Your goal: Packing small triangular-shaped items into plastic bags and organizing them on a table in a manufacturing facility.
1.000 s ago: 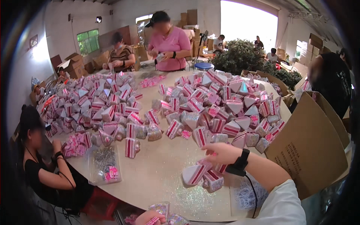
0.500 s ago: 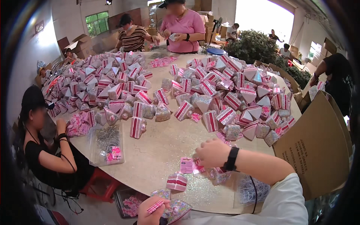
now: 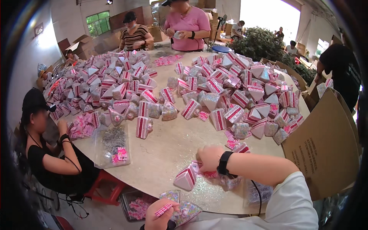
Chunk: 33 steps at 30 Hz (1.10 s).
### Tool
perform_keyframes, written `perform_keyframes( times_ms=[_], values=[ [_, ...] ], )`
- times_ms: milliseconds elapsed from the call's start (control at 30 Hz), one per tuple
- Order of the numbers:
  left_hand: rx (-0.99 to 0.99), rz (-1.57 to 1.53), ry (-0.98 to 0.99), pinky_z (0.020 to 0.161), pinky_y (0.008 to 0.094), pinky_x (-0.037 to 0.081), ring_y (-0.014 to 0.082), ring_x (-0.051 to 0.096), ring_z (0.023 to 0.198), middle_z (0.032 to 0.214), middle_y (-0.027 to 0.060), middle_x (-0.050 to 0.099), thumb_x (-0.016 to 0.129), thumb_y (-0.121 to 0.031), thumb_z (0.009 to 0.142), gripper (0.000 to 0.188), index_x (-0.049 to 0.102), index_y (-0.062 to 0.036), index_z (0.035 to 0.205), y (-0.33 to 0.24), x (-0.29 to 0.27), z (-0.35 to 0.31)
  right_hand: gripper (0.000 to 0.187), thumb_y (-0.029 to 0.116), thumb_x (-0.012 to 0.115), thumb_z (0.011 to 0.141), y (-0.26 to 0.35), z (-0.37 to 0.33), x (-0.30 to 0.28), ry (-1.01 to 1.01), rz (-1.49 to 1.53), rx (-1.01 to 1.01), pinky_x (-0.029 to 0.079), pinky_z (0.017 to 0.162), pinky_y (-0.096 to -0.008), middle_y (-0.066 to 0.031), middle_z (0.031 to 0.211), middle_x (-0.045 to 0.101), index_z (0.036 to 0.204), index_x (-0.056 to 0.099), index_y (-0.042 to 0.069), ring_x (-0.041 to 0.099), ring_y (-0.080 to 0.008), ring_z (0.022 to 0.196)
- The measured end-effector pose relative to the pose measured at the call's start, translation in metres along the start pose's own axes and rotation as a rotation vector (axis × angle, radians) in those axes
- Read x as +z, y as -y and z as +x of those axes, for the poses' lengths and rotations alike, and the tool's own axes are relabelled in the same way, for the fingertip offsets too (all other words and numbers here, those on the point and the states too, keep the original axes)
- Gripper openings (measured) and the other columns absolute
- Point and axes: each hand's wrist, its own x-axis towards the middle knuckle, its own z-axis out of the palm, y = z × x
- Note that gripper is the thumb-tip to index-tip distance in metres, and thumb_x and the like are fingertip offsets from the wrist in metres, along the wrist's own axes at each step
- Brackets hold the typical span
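Big pale table (image 3: 161, 161), lotsa glitter (image 3: 203, 197) at the lower ctr of the frame, plus a pink/white cake-slice piece (image 3: 185, 179) there. Similar slices are piled up in a left heap (image 3: 124, 90) & a right heap (image 3: 239, 98), w/ flat pink cards (image 3: 167, 60) up top ctr. Mid-left there's a clear tray (image 3: 102, 161) w/ silver wire bits, pink tags (image 3: 82, 125) just above it, and white stringy stuff (image 3: 259, 193) lower right.

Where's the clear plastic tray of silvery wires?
In the head view, the clear plastic tray lies near the beige table's left edge, right of the seated person in black, beside the heaped pink cards.
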Motion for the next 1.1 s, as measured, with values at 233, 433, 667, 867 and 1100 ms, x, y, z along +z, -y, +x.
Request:
perform_keyframes(
  times_ms=[233, 433, 667, 867, 1100],
  values=[
    [0.152, 0.160, 0.012, 0.067, 0.0207, 0.044, 0.0117, 0.057, 0.074, 0.085, 0.0061, 0.061, 0.051, 0.002, 0.087, 0.012, 0.061, 0.0036, 0.094, -0.001, 0.005, 0.000, 0.054, 0.055, 0.067, 0.067, 0.001, -0.010, -0.016, 0.170, -0.098, 0.030, 0.053, 0.070, -0.0405, -0.0123, 0.091, 0.069, 0.094, 0.070, 0.008, 0.067, -0.0286, 0.083],
    [0.019, 0.030, 0.063, 0.067, 0.0224, 0.045, 0.0132, 0.057, 0.076, 0.087, 0.0075, 0.060, 0.051, 0.003, 0.087, 0.012, 0.061, 0.0047, 0.094, 0.000, -0.002, -0.004, 0.048, 0.049, 0.064, 0.072, 0.011, -0.007, -0.009, 0.071, 0.027, 0.134, 0.052, 0.073, -0.0410, -0.0153, 0.091, 0.068, 0.093, 0.070, 0.007, 0.066, -0.0307, 0.086],
    [0.057, 0.169, 0.089, 0.072, 0.0267, 0.046, 0.0185, 0.059, 0.078, 0.089, 0.0103, 0.062, 0.052, 0.003, 0.086, 0.012, 0.062, 0.0045, 0.093, -0.016, 0.001, 0.001, 0.037, 0.038, 0.067, 0.072, 0.002, 0.007, 0.020, 0.052, 0.107, 0.063, 0.050, 0.077, -0.0438, -0.0185, 0.088, 0.066, 0.092, 0.068, 0.007, 0.063, -0.0357, 0.087],
    [0.050, 0.099, 0.031, 0.057, 0.0225, 0.041, 0.0109, 0.052, 0.062, 0.080, 0.0067, 0.063, 0.052, -0.006, 0.090, 0.014, 0.062, 0.0017, 0.096, -0.003, -0.006, -0.014, 0.025, 0.021, 0.067, 0.064, 0.009, 0.027, 0.028, 0.114, 0.051, -0.094, 0.052, 0.070, -0.0414, -0.0190, 0.083, 0.067, 0.080, 0.070, 0.002, 0.065, -0.0339, 0.079],
    [-0.207, -0.172, 0.048, 0.062, 0.0214, 0.046, 0.0112, 0.056, 0.070, 0.083, 0.0059, 0.061, 0.053, -0.011, 0.093, 0.016, 0.058, -0.0007, 0.104, 0.010, -0.007, -0.008, 0.016, 0.013, 0.067, 0.064, 0.002, 0.040, 0.033, 0.046, -0.381, -0.362, 0.052, 0.067, -0.0404, -0.0161, 0.075, 0.066, 0.076, 0.070, 0.003, 0.065, -0.0318, 0.076]
  ],
)
